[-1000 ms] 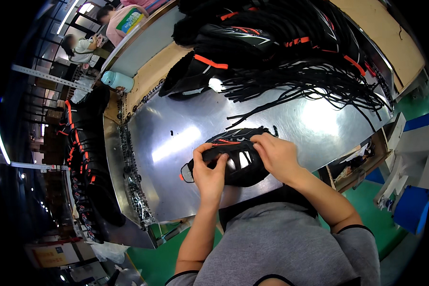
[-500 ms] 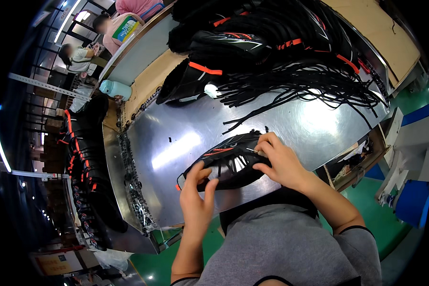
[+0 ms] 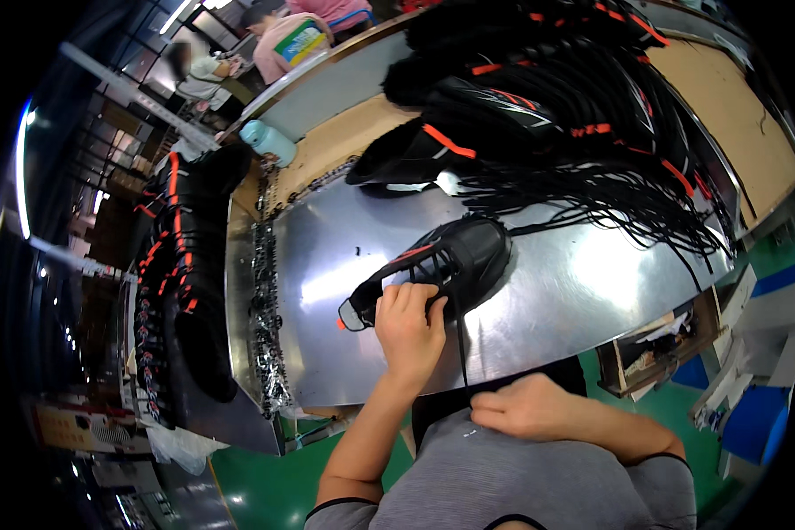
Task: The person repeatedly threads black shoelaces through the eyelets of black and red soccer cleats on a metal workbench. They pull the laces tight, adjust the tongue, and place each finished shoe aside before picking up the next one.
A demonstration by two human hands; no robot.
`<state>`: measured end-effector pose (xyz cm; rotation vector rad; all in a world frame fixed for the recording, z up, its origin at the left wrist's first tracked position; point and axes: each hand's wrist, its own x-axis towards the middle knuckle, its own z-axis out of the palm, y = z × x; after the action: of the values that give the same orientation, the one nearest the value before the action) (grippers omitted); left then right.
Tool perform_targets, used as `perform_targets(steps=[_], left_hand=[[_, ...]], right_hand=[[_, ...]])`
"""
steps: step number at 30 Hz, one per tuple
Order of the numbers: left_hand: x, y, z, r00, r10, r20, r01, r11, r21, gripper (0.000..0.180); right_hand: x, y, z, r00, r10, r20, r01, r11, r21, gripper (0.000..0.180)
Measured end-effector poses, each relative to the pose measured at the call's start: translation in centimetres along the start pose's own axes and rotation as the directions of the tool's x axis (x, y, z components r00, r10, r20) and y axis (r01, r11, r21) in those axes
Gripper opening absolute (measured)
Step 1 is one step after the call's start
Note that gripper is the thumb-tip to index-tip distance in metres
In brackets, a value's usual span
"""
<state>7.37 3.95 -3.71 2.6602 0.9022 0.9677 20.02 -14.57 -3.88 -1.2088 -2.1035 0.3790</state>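
Observation:
A black shoe upper [image 3: 477, 252] with red streaks lies on the metal tabletop, its rounded toe toward the far right. My left hand [image 3: 408, 322] is closed on the near edge of its lacing opening, fingertips bent over the edge. From that opening a black shoelace [image 3: 462, 349] runs taut over the table's front edge toward my waist. There my right hand [image 3: 526, 408] pinches its lower end, close against my grey shirt. What lies under my left fingers is hidden.
Loose black laces [image 3: 592, 199] spread at the far right, before a pile of black, red-trimmed uppers [image 3: 521, 110]. More uppers [image 3: 181, 238] stand in a row at left. Small dark parts [image 3: 265, 309] line the table's left edge. A light-blue bottle [image 3: 269, 143] stands behind; people sit beyond.
My right hand has left the upper and come down to my waist, drawing out the lace. My left hand has shifted onto the lacing opening. The upper's rounded toe now shows.

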Motion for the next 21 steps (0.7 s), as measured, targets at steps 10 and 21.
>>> perform_targets(steps=[10,21], left_hand=[[-0.4,1.5,-2.2,0.971,0.226,-0.074,-0.216,0.969,0.122,0.015],[0.7,4.6,-4.7,0.935,0.335,-0.117,-0.331,0.942,0.049,0.018]], right_hand=[[3.2,4.2,-1.8,0.659,0.737,-0.148,-0.448,0.543,0.711,0.023],[5.6,5.1,0.6,0.998,-0.004,-0.058,0.041,-0.646,0.763,0.042]])
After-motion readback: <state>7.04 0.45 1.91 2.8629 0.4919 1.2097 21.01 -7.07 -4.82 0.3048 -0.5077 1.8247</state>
